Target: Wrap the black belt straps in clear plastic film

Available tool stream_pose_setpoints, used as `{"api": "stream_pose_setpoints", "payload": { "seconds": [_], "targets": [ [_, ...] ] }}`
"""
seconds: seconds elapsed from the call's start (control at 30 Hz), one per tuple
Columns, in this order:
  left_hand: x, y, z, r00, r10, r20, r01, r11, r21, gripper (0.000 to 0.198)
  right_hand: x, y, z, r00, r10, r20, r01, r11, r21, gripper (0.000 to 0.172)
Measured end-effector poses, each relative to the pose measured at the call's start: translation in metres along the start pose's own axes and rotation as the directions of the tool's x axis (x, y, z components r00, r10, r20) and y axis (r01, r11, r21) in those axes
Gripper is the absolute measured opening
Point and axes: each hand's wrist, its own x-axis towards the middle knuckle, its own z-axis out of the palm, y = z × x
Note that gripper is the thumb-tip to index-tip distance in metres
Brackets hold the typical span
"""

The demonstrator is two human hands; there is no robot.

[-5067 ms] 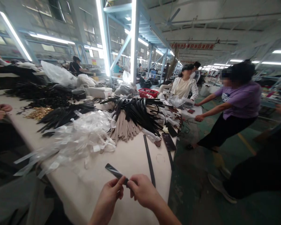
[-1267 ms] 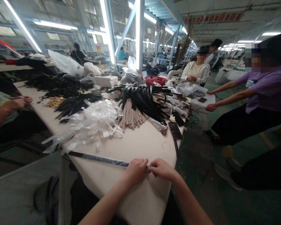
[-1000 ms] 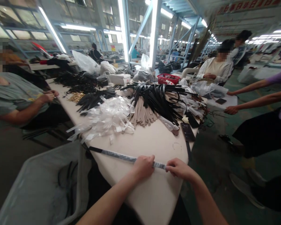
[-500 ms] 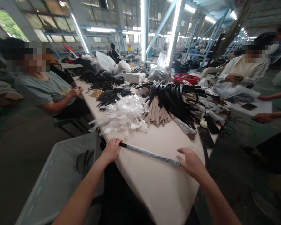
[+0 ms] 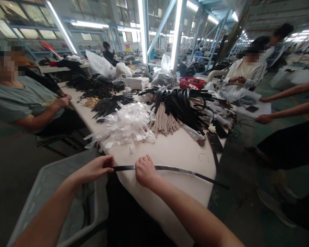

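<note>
A long black strap (image 5: 167, 168) runs left to right across the near end of the table, partly shiny as if wrapped in clear film. My left hand (image 5: 106, 165) pinches its left end just off the table's edge. Closer to the middle, my right hand (image 5: 145, 171) is closed over the strap, a short stretch from the left hand. From there the strap bends down to the right and its free end hangs past the table edge. Beyond my hands lie a heap of white strips (image 5: 131, 123), a bundle of beige strips (image 5: 163, 120) and looped black straps (image 5: 177, 103).
At my left stands a grey plastic bin (image 5: 41, 192) with black straps inside. A phone (image 5: 215, 142) lies by the table's right edge. Farther back are a red basket (image 5: 192, 82), a white box (image 5: 137, 82) and golden pieces (image 5: 90, 102). Co-workers are on both sides.
My right hand has moved left along the strap, close to the left hand. The strap now extends past it to the right. The view has turned rightward.
</note>
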Motion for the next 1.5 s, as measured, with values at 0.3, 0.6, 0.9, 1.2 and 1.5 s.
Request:
{"api": "stream_pose_setpoints", "payload": {
  "seconds": [0.3, 0.6, 0.9, 1.2, 1.5],
  "targets": [
    [0.001, -0.025, -0.026, 0.991, -0.021, 0.136, 0.034, 0.995, -0.094, 0.025, -0.115, 0.103, -0.034, 0.987, 0.163, -0.01, -0.163, 0.977, -0.138, 0.019],
    [0.065, 0.093, 0.09, 0.905, 0.335, -0.264, -0.235, 0.908, 0.346, 0.058, -0.182, 0.18, -0.065, 0.841, 0.539, 0.039, -0.522, 0.829, -0.198, 0.015],
    [0.114, 0.22, 0.244, 0.842, 0.526, 0.122, -0.5, 0.674, 0.544, 0.015, -0.18, 0.173, -0.071, 0.88, 0.473, -0.039, -0.468, 0.85, -0.241, 0.056],
    [0.132, 0.165, 0.217, 0.884, 0.458, 0.099, -0.424, 0.693, 0.583, 0.012, -0.196, 0.234, -0.076, 0.891, 0.454, 0.023, -0.438, 0.872, -0.22, 0.046],
    [0.133, 0.147, 0.206, 0.804, 0.523, -0.284, -0.357, 0.805, 0.473, 0.036, -0.034, 0.31, -0.129, 0.761, 0.604, -0.238, -0.623, 0.782, -0.006, 0.033]
  ]
}}
